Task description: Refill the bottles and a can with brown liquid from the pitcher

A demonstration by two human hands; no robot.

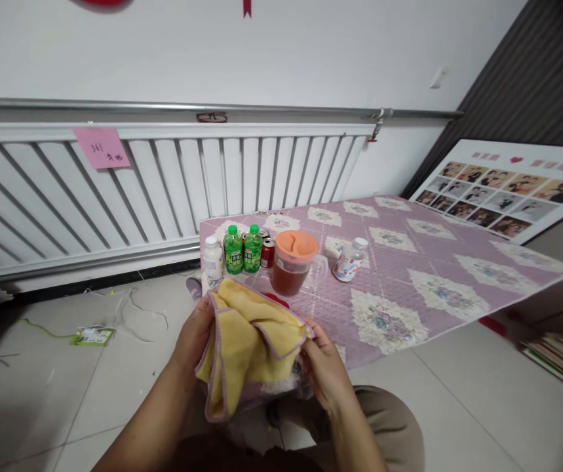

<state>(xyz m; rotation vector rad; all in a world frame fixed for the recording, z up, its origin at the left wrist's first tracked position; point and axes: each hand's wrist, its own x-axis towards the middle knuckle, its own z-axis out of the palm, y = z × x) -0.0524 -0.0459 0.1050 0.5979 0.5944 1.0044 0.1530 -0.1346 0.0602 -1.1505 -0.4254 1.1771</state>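
Observation:
A yellow cleaning cloth (246, 341) with purple stitched edges hangs in loose folds between my hands, over the near edge of the table. My left hand (197, 331) is closed on its left edge, the fingers partly behind the fabric. At its right corner my right hand (321, 359) pinches the cloth between thumb and fingers. Just beyond it stands a clear pitcher (288, 278) of reddish-brown liquid under an orange lid (297, 245). Something red (277, 300) shows partly behind the cloth.
Left of the pitcher stand two green bottles (233, 252), a white bottle (213, 259) and a red can (267, 254). Another white-capped bottle (350, 261) is to its right. A purple floral cloth (438, 262) covers the table. Behind runs a white radiator (163, 190); a power strip (93, 337) lies on the floor.

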